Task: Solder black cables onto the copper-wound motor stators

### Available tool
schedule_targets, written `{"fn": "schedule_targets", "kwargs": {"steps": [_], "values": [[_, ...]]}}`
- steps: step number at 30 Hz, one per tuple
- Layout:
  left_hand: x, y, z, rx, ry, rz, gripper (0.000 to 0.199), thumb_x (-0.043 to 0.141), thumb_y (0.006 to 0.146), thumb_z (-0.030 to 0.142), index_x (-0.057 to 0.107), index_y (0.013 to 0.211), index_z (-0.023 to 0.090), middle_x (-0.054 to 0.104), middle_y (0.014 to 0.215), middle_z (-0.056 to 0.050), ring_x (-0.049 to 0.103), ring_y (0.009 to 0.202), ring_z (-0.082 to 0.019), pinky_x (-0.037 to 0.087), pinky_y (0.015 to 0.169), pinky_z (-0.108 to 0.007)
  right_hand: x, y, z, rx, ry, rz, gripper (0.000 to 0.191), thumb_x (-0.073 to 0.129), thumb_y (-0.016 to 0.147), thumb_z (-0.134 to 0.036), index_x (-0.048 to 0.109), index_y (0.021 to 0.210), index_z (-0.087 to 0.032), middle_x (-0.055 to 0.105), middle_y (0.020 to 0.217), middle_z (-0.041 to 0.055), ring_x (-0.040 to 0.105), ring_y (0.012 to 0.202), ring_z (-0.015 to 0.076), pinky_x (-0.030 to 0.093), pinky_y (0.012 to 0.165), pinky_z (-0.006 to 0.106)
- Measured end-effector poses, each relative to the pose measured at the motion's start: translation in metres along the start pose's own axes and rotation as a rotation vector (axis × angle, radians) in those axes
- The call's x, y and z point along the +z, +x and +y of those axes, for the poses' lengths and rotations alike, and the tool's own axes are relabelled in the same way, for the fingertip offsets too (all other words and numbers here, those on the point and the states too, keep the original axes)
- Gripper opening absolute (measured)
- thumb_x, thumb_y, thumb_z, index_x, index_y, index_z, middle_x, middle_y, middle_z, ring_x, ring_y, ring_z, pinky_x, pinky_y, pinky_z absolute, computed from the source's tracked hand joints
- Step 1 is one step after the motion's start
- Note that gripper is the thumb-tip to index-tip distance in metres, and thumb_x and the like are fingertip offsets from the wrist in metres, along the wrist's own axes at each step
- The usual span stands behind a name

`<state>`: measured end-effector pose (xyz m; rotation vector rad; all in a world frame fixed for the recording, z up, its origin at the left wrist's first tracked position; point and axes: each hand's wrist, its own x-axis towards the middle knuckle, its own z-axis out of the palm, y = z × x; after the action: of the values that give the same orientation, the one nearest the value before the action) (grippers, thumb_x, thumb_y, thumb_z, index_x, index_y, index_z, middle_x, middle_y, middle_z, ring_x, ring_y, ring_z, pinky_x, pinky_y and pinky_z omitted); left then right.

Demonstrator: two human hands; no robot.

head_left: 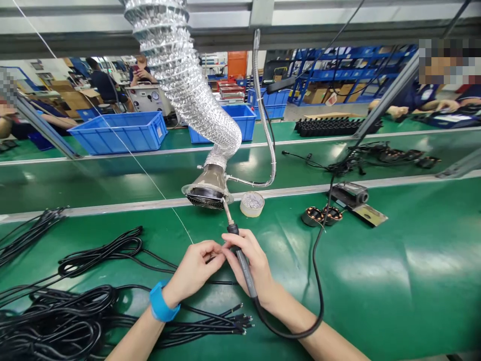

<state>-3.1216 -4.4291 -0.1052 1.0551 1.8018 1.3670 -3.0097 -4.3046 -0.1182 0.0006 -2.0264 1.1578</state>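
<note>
A soldering iron [246,273] lies in my right hand [255,263], its metal tip pointing up and away, just below the fume hood. My left hand [199,265] is closed in a pinch, with its fingertips meeting those of my right hand. Whatever it pinches is mostly hidden; a bit of dark cable shows by the fingers. A thin pale wire [150,178] descends from the upper left to behind my left hand. Black cables [210,321] with stripped ends lie below my hands. A blue wrist strap [161,302] is around my left wrist.
A fume hood [208,180] hangs from a foil duct [188,80]. Beyond my hands stand a round tub [252,204], copper-wound motor stators [313,215] and a metal fixture [353,195]. Coiled cables [101,253] cover the left side. Blue crates [120,133] and several people are farther back.
</note>
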Motion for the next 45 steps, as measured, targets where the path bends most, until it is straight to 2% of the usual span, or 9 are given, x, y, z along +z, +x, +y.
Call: {"fn": "schedule_targets", "kwargs": {"steps": [6, 11, 15, 18, 20, 25, 32, 36, 45], "values": [[-0.004, -0.001, 0.002, 0.016, 0.067, 0.030, 0.023, 0.054, 0.093, 0.036, 0.063, 0.083, 0.016, 0.058, 0.081, -0.002, 0.051, 0.077, -0.015, 0.040, 0.071, -0.025, -0.001, -0.005, 0.008, 0.126, 0.002, 0.029, 0.039, 0.053, 0.091, -0.007, 0.053, 0.125, -0.027, 0.052, 0.100, 0.0030, 0.061, 0.087, 0.0126, 0.052, 0.084, 0.027], [0.002, 0.005, -0.002, 0.000, 0.004, 0.091, 0.021, 0.054, 0.091, 0.032, 0.057, 0.078, 0.016, 0.055, 0.074, 0.000, 0.049, 0.072, -0.014, 0.039, 0.068, -0.024, 0.000, -0.006, 0.011, 0.107, -0.028, 0.025, 0.039, 0.051, 0.093, -0.009, 0.054, 0.127, -0.027, 0.052, 0.102, 0.0037, 0.062, 0.085, 0.0117, 0.053, 0.083, 0.027], [0.001, 0.015, -0.005, -0.016, 0.024, 0.151, 0.019, 0.055, 0.087, 0.029, 0.056, 0.073, 0.016, 0.053, 0.071, 0.001, 0.048, 0.070, -0.013, 0.037, 0.065, -0.024, -0.012, -0.004, 0.013, 0.104, -0.116, 0.116, 0.034, 0.053, 0.094, -0.015, 0.058, 0.126, -0.026, 0.061, 0.099, 0.0039, 0.064, 0.085, 0.0134, 0.054, 0.079, 0.027], [0.000, 0.021, -0.006, -0.043, 0.030, 0.162, 0.018, 0.056, 0.084, 0.028, 0.056, 0.071, 0.016, 0.051, 0.069, 0.001, 0.046, 0.067, -0.013, 0.035, 0.062, -0.023, -0.023, -0.005, 0.012, 0.163, -0.145, 0.226, 0.022, 0.052, 0.095, -0.021, 0.065, 0.112, -0.024, 0.070, 0.095, 0.0033, 0.067, 0.085, 0.0153, 0.055, 0.081, 0.028], [0.000, 0.023, -0.007, -0.056, 0.030, 0.163, 0.017, 0.056, 0.083, 0.028, 0.056, 0.070, 0.017, 0.051, 0.068, 0.002, 0.045, 0.066, -0.013, 0.034, 0.061, -0.023, -0.027, -0.007, 0.010, 0.185, -0.142, 0.254, 0.019, 0.049, 0.096, -0.024, 0.068, 0.098, -0.023, 0.072, 0.090, 0.0023, 0.069, 0.080, 0.0159, 0.056, 0.078, 0.029], [0.000, 0.026, -0.011, -0.061, 0.037, 0.168, 0.017, 0.056, 0.082, 0.029, 0.056, 0.070, 0.017, 0.050, 0.067, 0.002, 0.044, 0.065, -0.013, 0.033, 0.059, -0.023, -0.026, -0.009, 0.008, 0.101, -0.192, 0.197, 0.024, 0.045, 0.095, -0.024, 0.068, 0.088, -0.023, 0.074, 0.081, 0.0002, 0.070, 0.071, 0.0156, 0.055, 0.068, 0.028], [-0.001, 0.027, -0.012, -0.059, 0.027, 0.168, 0.016, 0.057, 0.082, 0.027, 0.057, 0.071, 0.016, 0.051, 0.067, 0.002, 0.044, 0.065, -0.012, 0.034, 0.061, -0.023, -0.024, -0.007, 0.007, 0.060, -0.203, 0.160, 0.020, 0.047, 0.094, -0.020, 0.066, 0.089, -0.023, 0.074, 0.081, -0.0021, 0.070, 0.071, 0.0128, 0.054, 0.067, 0.024], [-0.001, 0.028, -0.011, -0.062, 0.023, 0.165, 0.017, 0.057, 0.083, 0.029, 0.056, 0.070, 0.016, 0.052, 0.067, 0.002, 0.045, 0.066, -0.012, 0.035, 0.062, -0.023, -0.024, -0.008, 0.008, 0.053, -0.221, 0.151, 0.020, 0.047, 0.094, -0.021, 0.066, 0.089, -0.023, 0.074, 0.080, -0.0014, 0.070, 0.070, 0.0136, 0.055, 0.067, 0.025], [0.000, 0.027, -0.013, -0.060, 0.015, 0.163, 0.019, 0.057, 0.083, 0.030, 0.056, 0.070, 0.017, 0.051, 0.067, 0.002, 0.045, 0.066, -0.013, 0.034, 0.062, -0.023, -0.023, -0.009, 0.010, 0.180, -0.143, 0.205, 0.024, 0.045, 0.095, -0.027, 0.068, 0.087, -0.023, 0.072, 0.076, 0.0012, 0.070, 0.070, 0.0176, 0.057, 0.065, 0.030]]}}
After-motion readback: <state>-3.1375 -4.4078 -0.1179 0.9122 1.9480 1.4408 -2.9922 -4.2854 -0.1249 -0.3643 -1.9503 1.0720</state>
